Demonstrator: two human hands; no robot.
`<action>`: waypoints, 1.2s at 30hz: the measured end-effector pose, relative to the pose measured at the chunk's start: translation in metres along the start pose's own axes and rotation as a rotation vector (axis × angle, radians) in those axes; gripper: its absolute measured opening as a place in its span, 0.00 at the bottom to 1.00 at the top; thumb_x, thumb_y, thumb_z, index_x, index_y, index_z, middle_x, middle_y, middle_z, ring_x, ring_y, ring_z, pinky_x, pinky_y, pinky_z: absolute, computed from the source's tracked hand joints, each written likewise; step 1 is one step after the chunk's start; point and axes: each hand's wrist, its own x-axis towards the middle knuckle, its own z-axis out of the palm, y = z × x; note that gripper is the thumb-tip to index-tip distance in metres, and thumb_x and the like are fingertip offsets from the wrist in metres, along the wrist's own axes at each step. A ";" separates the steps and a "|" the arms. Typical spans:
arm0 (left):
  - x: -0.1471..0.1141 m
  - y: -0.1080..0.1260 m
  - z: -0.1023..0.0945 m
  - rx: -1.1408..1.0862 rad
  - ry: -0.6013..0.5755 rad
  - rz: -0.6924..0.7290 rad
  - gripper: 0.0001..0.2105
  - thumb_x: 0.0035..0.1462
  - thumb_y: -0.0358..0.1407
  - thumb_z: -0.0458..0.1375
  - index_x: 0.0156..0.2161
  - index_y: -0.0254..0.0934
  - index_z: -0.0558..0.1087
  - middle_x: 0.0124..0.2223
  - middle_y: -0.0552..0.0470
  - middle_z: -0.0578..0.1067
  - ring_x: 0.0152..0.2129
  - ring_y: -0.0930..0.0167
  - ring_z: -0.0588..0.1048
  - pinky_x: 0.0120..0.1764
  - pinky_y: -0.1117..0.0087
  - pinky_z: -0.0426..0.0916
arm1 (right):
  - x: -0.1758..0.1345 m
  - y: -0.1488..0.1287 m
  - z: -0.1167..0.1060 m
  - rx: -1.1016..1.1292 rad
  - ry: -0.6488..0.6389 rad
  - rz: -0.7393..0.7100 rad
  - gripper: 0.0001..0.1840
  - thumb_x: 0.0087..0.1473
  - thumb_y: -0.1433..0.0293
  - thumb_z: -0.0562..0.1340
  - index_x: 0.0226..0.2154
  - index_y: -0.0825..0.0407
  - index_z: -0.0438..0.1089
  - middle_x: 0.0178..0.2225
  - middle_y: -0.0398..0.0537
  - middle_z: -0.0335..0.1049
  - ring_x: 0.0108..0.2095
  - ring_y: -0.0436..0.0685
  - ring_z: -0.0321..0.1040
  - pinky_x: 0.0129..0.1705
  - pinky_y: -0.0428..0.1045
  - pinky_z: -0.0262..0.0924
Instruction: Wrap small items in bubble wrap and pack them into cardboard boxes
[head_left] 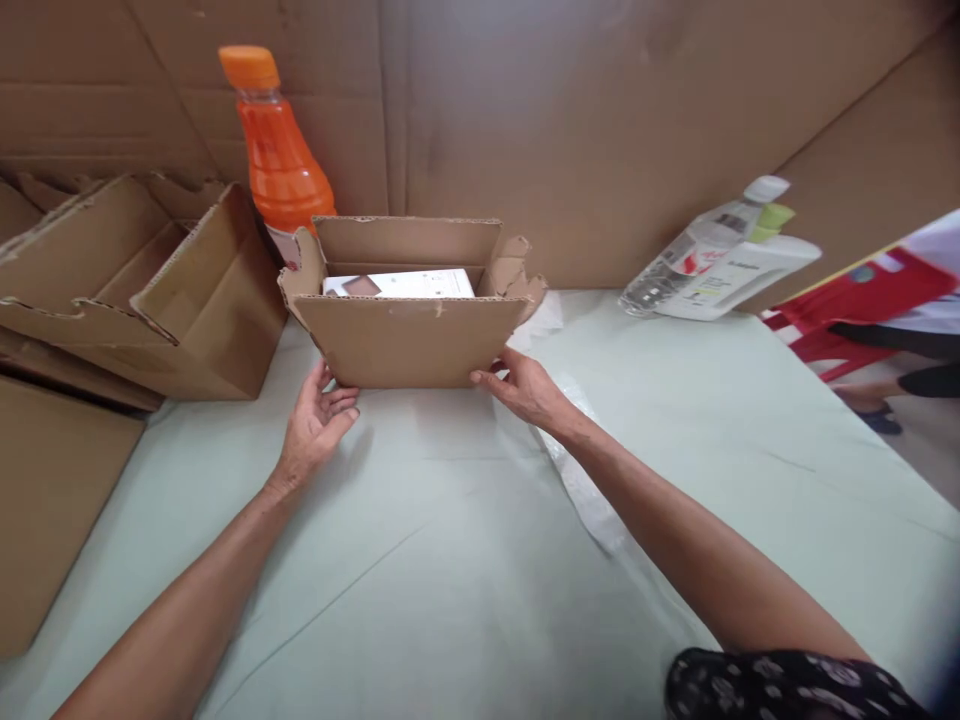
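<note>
An open cardboard box (409,342) with raised flaps stands on the light green cloth. Inside it lies a white carton (420,283) with a dark square printed on it; its lower part is hidden by the front flap. My left hand (315,420) is palm up at the box's lower left corner, fingers loosely apart and fingertips close against the cardboard. At the lower right corner, my right hand (529,388) grips the box, its thumb in front and some fingers hidden around the side.
An orange drink bottle (281,150) stands behind the box. More open cardboard boxes (217,300) are at left. A clear plastic bottle (690,255) leans on a white bottle (739,285) at back right. Clear plastic wrap (585,500) lies beneath my right arm. Another person's leg (870,395) shows at far right.
</note>
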 end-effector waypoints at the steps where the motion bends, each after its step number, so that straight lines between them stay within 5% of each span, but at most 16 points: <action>1: 0.000 -0.001 0.000 -0.002 0.023 0.006 0.42 0.45 0.38 0.68 0.66 0.44 0.59 0.65 0.38 0.62 0.46 0.65 0.78 0.50 0.60 0.74 | -0.010 0.002 -0.008 -0.003 0.031 -0.009 0.26 0.59 0.58 0.61 0.55 0.53 0.71 0.45 0.55 0.78 0.39 0.60 0.74 0.41 0.53 0.68; 5: -0.003 -0.003 0.002 0.014 0.184 0.045 0.38 0.43 0.36 0.67 0.61 0.42 0.62 0.62 0.39 0.65 0.41 0.69 0.79 0.40 0.67 0.75 | -0.081 0.026 -0.051 -0.082 0.079 -0.047 0.23 0.60 0.64 0.59 0.56 0.50 0.73 0.56 0.54 0.75 0.51 0.62 0.74 0.50 0.57 0.71; 11: -0.005 0.001 0.004 0.062 0.254 0.043 0.33 0.41 0.31 0.63 0.56 0.38 0.63 0.54 0.43 0.70 0.36 0.71 0.78 0.35 0.71 0.75 | -0.180 0.067 -0.082 -0.289 -0.177 -0.040 0.34 0.51 0.74 0.59 0.61 0.44 0.69 0.63 0.48 0.69 0.63 0.67 0.66 0.64 0.68 0.60; 15: -0.004 0.009 0.007 0.123 0.305 0.020 0.31 0.44 0.29 0.60 0.57 0.37 0.62 0.55 0.43 0.70 0.36 0.71 0.78 0.35 0.71 0.74 | -0.163 0.066 -0.066 -0.365 -0.050 0.029 0.29 0.59 0.74 0.55 0.62 0.47 0.68 0.63 0.52 0.68 0.63 0.65 0.66 0.62 0.65 0.62; 19: -0.027 0.027 0.007 0.190 0.333 0.047 0.28 0.46 0.29 0.60 0.55 0.38 0.65 0.53 0.43 0.72 0.41 0.69 0.78 0.41 0.69 0.74 | -0.133 0.056 -0.053 -0.476 -0.046 0.029 0.22 0.51 0.80 0.59 0.47 0.53 0.77 0.59 0.58 0.72 0.61 0.71 0.67 0.60 0.66 0.63; 24: -0.096 0.060 0.014 0.217 0.059 0.022 0.23 0.49 0.36 0.64 0.53 0.36 0.72 0.48 0.47 0.77 0.43 0.66 0.78 0.48 0.63 0.73 | -0.164 0.044 -0.056 -0.458 0.065 -0.014 0.14 0.61 0.72 0.56 0.44 0.51 0.76 0.58 0.56 0.73 0.57 0.67 0.71 0.57 0.63 0.66; 29: -0.138 0.076 0.064 -0.049 -0.434 -0.489 0.34 0.48 0.47 0.69 0.58 0.35 0.68 0.50 0.39 0.78 0.43 0.61 0.80 0.47 0.56 0.75 | -0.223 0.015 -0.034 -0.272 0.295 -0.185 0.13 0.65 0.69 0.56 0.45 0.48 0.76 0.50 0.51 0.79 0.51 0.60 0.76 0.54 0.58 0.70; 33: -0.149 0.077 0.105 -0.226 -0.558 -0.655 0.35 0.48 0.57 0.66 0.55 0.35 0.71 0.48 0.38 0.79 0.42 0.62 0.81 0.46 0.60 0.74 | -0.248 -0.008 0.006 -0.303 0.296 -0.438 0.13 0.65 0.76 0.56 0.44 0.49 0.75 0.47 0.51 0.81 0.46 0.58 0.78 0.45 0.55 0.71; 36: -0.153 0.074 0.108 -0.151 -0.525 -0.617 0.26 0.43 0.51 0.68 0.42 0.34 0.75 0.39 0.43 0.81 0.35 0.63 0.80 0.39 0.63 0.73 | -0.261 -0.022 0.032 -0.259 0.351 -0.552 0.13 0.63 0.79 0.58 0.43 0.49 0.74 0.47 0.52 0.80 0.44 0.58 0.78 0.40 0.54 0.69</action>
